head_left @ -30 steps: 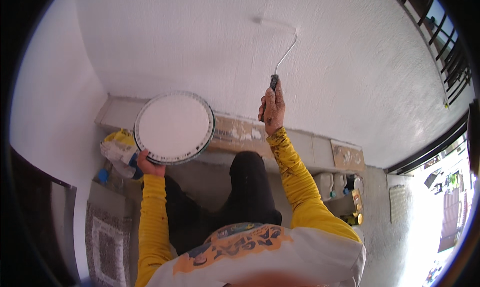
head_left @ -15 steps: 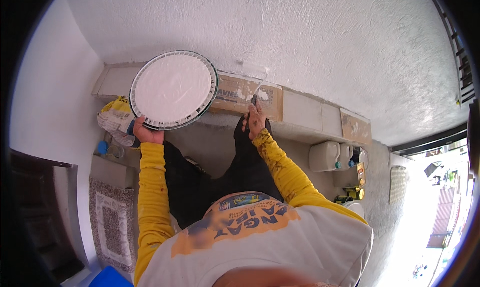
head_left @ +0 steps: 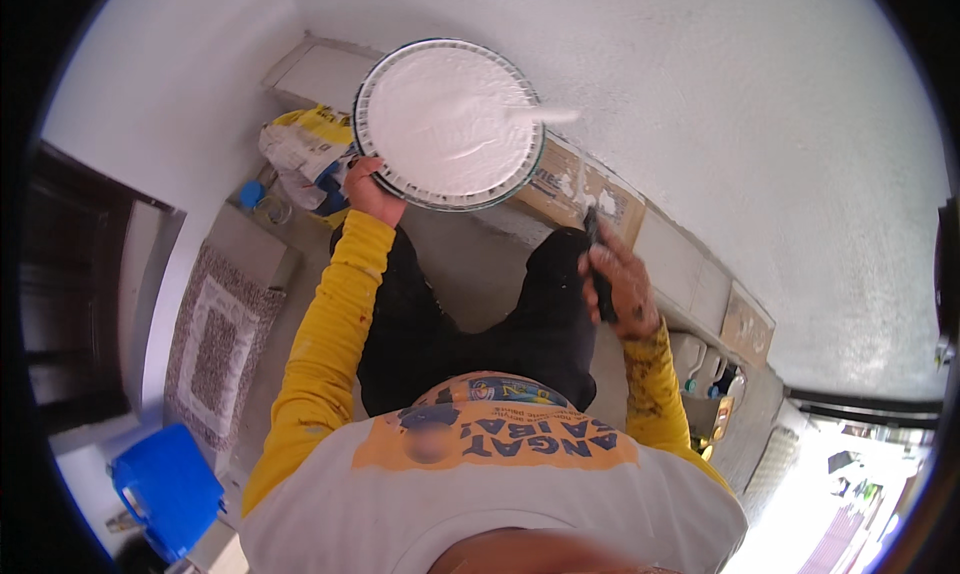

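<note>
My left hand (head_left: 374, 193) is closed on the near-left rim of a round tray (head_left: 522, 179) and holds it up level. White paint (head_left: 440, 109) covers the bottom of this tray, with ridges showing on its surface. In my right hand (head_left: 626, 282) is the black handle of a paint roller (head_left: 545, 115), with my fingers wrapped round it. The white roller head, slightly blurred, lies across the tray's right edge over the paint. Whether it presses into the paint I cannot tell.
A white wall (head_left: 700, 94) rises behind a ledge (head_left: 680, 249) bearing paint-spotted cardboard (head_left: 585, 189). A yellow and white sack (head_left: 310, 154) stands left of the tray. Jugs (head_left: 690, 354) stand low at right. A mat (head_left: 215, 344) and a blue plastic object (head_left: 170, 489) are at left.
The paint roller has come away from the wall to the tray's right edge. My right hand has drawn back toward me. The whole view has turned, and the tray appears further right.
</note>
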Action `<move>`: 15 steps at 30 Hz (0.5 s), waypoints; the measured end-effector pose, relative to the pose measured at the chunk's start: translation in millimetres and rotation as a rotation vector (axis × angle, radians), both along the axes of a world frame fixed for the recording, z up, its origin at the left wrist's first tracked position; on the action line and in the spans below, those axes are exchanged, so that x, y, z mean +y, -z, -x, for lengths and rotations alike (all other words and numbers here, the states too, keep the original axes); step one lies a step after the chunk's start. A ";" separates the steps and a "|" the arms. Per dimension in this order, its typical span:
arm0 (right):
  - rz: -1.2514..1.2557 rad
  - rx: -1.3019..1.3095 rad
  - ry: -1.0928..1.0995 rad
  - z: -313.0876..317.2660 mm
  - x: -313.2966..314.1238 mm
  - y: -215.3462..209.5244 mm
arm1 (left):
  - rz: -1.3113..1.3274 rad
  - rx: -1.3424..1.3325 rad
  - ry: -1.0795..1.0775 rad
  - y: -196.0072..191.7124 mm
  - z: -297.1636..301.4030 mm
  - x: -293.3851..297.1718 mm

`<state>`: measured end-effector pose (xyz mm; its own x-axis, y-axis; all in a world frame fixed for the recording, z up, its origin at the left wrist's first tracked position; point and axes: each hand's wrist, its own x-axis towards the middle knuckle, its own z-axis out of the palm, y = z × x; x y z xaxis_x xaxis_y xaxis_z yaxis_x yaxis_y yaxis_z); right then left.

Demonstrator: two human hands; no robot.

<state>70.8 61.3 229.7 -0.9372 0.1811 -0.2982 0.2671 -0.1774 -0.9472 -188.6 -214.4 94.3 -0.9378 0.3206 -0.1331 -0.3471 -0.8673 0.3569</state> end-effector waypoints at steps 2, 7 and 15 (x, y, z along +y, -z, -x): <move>0.042 -0.171 -0.080 -10.6 -20.1 0.0 | -0.003 -0.046 -0.004 -4.5 -1.8 -0.6; -0.203 0.334 -0.370 32.6 -38.8 21.3 | 0.067 -0.055 0.043 -12.7 -3.9 -1.7; -0.027 -0.010 -0.299 28.2 -51.0 21.2 | 0.067 -0.006 0.030 -6.9 -1.7 -0.1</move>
<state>42.6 10.3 208.5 -0.9472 -0.0941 -0.3064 0.3129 -0.0639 -0.9476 -186.9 -214.5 101.2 -0.9271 0.3387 -0.1607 -0.3748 -0.8308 0.4115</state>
